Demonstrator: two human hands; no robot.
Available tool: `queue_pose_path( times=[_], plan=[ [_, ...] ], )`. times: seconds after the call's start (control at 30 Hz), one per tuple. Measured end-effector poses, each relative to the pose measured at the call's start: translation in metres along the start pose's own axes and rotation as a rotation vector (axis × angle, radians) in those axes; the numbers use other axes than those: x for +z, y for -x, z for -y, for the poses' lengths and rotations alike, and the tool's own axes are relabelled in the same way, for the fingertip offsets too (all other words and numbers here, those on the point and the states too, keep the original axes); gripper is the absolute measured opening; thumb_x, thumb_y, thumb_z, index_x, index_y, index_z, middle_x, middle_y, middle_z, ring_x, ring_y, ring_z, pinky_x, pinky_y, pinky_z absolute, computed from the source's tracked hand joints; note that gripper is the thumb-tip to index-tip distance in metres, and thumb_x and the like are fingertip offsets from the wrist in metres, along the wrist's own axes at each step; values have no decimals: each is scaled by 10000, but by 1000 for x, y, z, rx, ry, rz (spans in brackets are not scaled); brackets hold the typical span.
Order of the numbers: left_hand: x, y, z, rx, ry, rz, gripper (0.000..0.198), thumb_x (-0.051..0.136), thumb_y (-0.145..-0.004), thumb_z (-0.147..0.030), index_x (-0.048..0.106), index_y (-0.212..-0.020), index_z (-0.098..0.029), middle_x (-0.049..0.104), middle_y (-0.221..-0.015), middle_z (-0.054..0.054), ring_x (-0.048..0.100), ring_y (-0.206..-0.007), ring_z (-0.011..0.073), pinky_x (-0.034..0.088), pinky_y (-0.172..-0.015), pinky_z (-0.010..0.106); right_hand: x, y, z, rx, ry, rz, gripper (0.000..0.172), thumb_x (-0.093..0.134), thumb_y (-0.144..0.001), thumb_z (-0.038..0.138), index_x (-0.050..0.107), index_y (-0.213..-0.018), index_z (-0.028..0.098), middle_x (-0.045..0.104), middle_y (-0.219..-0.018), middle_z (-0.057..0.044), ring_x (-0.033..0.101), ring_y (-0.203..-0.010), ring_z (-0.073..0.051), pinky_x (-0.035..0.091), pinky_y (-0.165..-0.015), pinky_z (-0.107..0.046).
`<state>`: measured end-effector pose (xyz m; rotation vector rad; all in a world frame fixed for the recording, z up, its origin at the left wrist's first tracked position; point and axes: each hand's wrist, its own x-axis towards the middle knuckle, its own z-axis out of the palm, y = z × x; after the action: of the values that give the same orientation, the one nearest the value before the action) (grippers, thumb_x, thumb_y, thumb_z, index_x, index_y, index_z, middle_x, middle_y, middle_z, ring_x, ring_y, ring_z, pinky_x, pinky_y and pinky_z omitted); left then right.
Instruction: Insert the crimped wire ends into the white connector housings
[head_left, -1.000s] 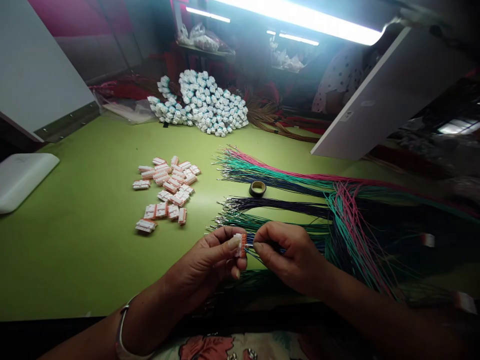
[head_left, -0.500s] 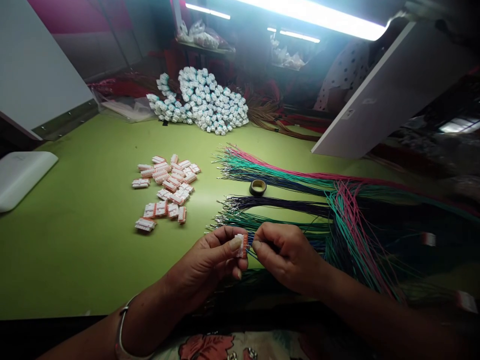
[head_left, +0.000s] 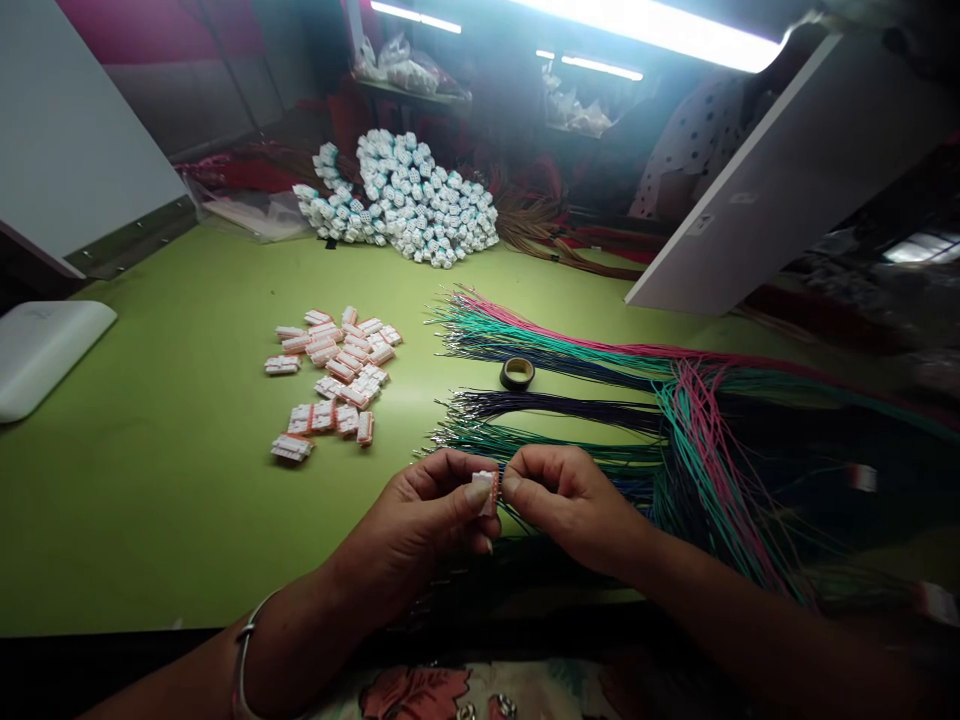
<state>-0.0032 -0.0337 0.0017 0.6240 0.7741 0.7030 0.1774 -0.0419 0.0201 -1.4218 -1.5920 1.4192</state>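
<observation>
Head view, items: left hand (head_left: 420, 515), closed, pinching a white-and-orange wire connector (head_left: 487, 492) above the green workbench (head_left: 150, 500); right hand (head_left: 574, 505), closed on thin blue wires (head_left: 514, 513) at the connector. Clear plastic bags (head_left: 409, 72) on a back shelf (head_left: 405, 95) hold pale, indistinct contents.

Pink, teal and navy wires (head_left: 570, 345) fan across a lime-green workbench (head_left: 150, 500), beside orange-edged white connectors (head_left: 339, 368).
</observation>
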Motion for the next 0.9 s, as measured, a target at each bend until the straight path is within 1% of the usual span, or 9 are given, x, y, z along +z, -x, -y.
queue_pose_path(
  times=[0.13, 0.2, 0.33, 0.5, 0.6, 0.73, 0.9],
  plan=[
    [-2, -1, 0, -23, 16, -21, 156, 736, -806, -206, 676, -941, -157, 658, -719, 21, 611, -637, 109, 520, -552, 194, -7, 4, 2, -91, 124, -1, 170, 530, -880, 226, 541, -724, 158, 468, -631, 46, 371, -581, -85, 304, -520, -211],
    [-2, -1, 0, -22, 16, -20, 159, 735, -806, -204, 673, -944, -156, 657, -725, 20, 609, -638, 108, 521, -555, 195, -9, 5, 3, -126, 157, 3, 176, 524, -886, 209, 535, -718, 158, 460, -616, 51, 364, -567, -81, 297, -510, -209],
    [-2, 0, 1, -6, 4, -9, 159, 727, -815, -205, 671, -953, -153, 658, -716, 24, 607, -639, 110, 526, -561, 198, -6, 5, -1, -157, 140, 0, 191, 512, -895, 207, 517, -709, 161, 456, -606, 52, 364, -552, -81, 295, -498, -209],
    [-1, 0, 2, -29, -9, 26, 151, 730, -815, -219, 670, -928, -140, 648, -691, 22, 615, -634, 117, 530, -558, 200, -1, 5, -5, -207, 153, -35, 188, 516, -903, 210, 527, -721, 163, 514, -639, 36, 425, -577, -90, 339, -535, -217],
    [-1, -1, 2, -28, 16, 5, 150, 727, -818, -207, 674, -943, -142, 651, -708, 21, 611, -632, 108, 533, -559, 195, -1, 6, -5, -216, 177, -40, 183, 511, -919, 222, 546, -750, 162, 539, -671, 28, 446, -597, -96, 356, -555, -222],
    [-2, -1, 3, -22, 38, -17, 153, 736, -806, -188, 683, -943, -141, 659, -760, 25, 611, -642, 104, 537, -556, 192, -2, 7, -5, -256, 253, -43, 178, 507, -925, 211, 543, -757, 164, 533, -672, 29, 446, -599, -96, 352, -559, -224],
    [-2, 2, 5, -24, 22, -1, 147, 725, -819, -193, 675, -945, -136, 650, -716, 19, 609, -630, 106, 535, -547, 191, 1, 10, -8, -302, 267, -50, 171, 494, -925, 190, 525, -758, 168, 546, -689, 20, 465, -610, -100, 363, -574, -227]
  ],
)
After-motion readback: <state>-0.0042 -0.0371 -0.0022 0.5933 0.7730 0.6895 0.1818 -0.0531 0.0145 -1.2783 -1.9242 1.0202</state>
